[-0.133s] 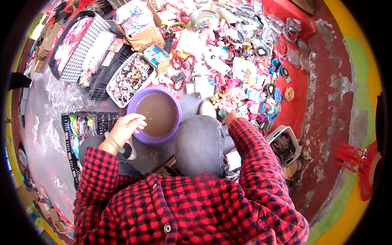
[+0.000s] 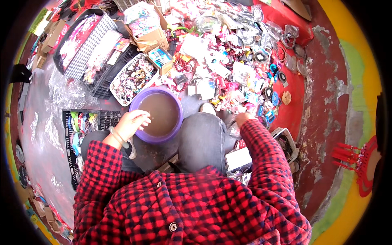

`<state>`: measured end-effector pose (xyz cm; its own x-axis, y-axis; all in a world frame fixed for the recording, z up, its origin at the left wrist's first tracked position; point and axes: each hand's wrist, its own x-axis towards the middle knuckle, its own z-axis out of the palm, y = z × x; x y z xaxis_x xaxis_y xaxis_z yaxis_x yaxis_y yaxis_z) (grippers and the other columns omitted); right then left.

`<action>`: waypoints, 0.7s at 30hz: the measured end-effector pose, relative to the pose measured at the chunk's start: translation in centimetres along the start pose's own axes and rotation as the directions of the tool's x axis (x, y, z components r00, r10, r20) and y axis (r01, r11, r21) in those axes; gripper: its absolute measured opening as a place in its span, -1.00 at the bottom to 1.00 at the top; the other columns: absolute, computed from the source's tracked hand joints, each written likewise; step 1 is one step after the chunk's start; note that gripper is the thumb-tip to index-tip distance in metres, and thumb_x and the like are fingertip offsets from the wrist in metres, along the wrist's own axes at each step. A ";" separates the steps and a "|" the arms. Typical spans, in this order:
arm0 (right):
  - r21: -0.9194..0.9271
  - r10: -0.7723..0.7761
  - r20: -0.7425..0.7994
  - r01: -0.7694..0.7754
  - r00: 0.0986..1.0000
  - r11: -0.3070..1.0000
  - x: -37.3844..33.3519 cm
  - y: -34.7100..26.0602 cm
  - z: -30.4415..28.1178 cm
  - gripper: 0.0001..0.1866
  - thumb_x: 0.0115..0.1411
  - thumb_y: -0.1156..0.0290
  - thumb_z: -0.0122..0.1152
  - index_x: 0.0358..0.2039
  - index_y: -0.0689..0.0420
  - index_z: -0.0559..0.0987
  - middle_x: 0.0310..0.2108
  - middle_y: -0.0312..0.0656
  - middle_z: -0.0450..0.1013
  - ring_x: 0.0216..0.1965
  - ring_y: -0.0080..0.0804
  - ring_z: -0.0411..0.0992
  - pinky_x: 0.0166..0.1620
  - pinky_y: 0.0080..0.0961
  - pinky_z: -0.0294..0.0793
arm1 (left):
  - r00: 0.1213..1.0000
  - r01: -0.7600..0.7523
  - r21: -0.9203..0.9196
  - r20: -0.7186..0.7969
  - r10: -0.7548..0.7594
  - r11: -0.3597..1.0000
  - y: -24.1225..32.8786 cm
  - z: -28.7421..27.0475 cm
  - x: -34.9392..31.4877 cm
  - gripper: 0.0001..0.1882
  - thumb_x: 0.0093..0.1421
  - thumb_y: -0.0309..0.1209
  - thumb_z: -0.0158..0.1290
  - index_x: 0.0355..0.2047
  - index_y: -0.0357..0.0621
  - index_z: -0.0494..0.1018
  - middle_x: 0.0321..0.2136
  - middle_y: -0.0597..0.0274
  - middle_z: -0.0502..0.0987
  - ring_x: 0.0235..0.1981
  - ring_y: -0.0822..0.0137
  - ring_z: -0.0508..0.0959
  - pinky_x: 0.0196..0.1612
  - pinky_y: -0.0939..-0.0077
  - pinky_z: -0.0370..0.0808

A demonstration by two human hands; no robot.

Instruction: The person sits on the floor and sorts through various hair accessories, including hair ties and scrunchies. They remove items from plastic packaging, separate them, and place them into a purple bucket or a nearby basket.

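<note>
the jacket point(image 2: 179, 212) is checked red and black; the trousers point(image 2: 202, 141) are faded grey. the basin point(image 2: 157, 140) is purple, its water point(image 2: 163, 118) murky brown. beyond, the far pile point(image 2: 230, 75) mixes pink, dark red, white, black and bright blue. at far left, a panel point(image 2: 96, 45) is patterned black and white; the left crate point(image 2: 110, 118) is black. the right-hand sheet point(image 2: 290, 116) is plain red, and right of it run green point(image 2: 353, 67) and yellow bands point(image 2: 369, 77).

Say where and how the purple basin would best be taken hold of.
Probably by the rim of the purple basin, at two opposite points, left and right, coming in from outside. It is round, wide-mouthed and upright, with murky liquid inside, so a level, two-sided hold should limit spilling. The left grip appears over the rim's near-left part.
</note>
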<state>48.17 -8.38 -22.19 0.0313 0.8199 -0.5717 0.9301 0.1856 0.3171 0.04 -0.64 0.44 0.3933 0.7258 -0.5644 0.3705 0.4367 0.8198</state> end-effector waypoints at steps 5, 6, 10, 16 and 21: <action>0.081 0.076 -0.261 -0.057 0.962 0.995 -8.7 5.0 -15.2 -0.83 0.02 0.37 0.03 -0.47 0.12 0.57 -0.48 -0.13 0.51 -0.41 -0.28 0.52 -0.37 -0.36 0.50 | 0.996 -0.094 -0.007 0.006 0.094 0.996 -1.5 -1.0 -1.4 -0.76 0.20 -0.37 -0.11 -0.21 -0.24 0.42 -0.39 0.22 0.52 -0.40 0.48 0.49 -0.37 0.66 0.42; 0.116 0.154 -0.263 -0.127 0.953 0.985 -10.1 5.5 -18.4 -0.83 -0.01 0.34 0.06 -0.47 0.11 0.56 -0.48 -0.10 0.51 -0.43 -0.22 0.51 -0.37 -0.33 0.49 | 0.996 -0.080 -0.002 -0.029 0.080 0.997 -1.7 -1.0 -1.7 -0.77 0.20 -0.35 -0.10 -0.22 -0.21 0.42 -0.40 0.24 0.52 -0.41 0.48 0.49 -0.39 0.66 0.41; 0.358 0.407 -0.484 -0.250 0.774 0.900 -11.9 8.1 -25.4 -0.77 -0.05 0.34 0.08 -0.32 0.03 0.50 -0.45 -0.12 0.50 -0.41 -0.16 0.48 -0.35 -0.29 0.46 | 0.991 -0.122 0.058 -0.044 0.124 0.991 -2.2 -1.6 -2.5 -0.76 0.20 -0.35 -0.11 -0.22 -0.24 0.43 -0.41 0.23 0.51 -0.42 0.48 0.49 -0.42 0.67 0.42; 0.220 0.172 -0.928 0.112 0.331 0.969 -15.0 3.9 -34.9 -0.60 -0.09 0.41 0.04 -0.15 0.00 0.48 -0.37 -0.05 0.47 -0.45 -0.14 0.47 -0.40 -0.26 0.44 | 0.973 -0.219 -0.004 -0.077 0.218 0.976 -1.3 -2.2 -3.6 -0.74 0.22 -0.31 -0.11 -0.22 -0.23 0.43 -0.42 0.23 0.53 -0.43 0.46 0.51 -0.42 0.64 0.45; -0.015 -0.048 -0.994 0.306 0.100 0.952 -15.9 -6.8 -41.5 -0.54 -0.15 0.48 0.13 -0.12 0.02 0.49 -0.60 -0.20 0.36 -0.69 -0.27 0.36 -0.63 -0.39 0.34 | 0.904 -0.415 -0.396 -0.077 0.421 0.819 2.6 -4.0 -6.0 -0.67 0.24 -0.29 -0.12 -0.14 -0.33 0.36 -0.29 0.13 0.50 -0.31 0.41 0.51 -0.27 0.58 0.46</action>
<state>26.19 -0.24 16.14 -0.4056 0.6114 0.6795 0.8892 0.4361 0.1383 -4.69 -1.72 6.38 0.4465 0.8807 -0.1579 -0.1928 0.2671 0.9442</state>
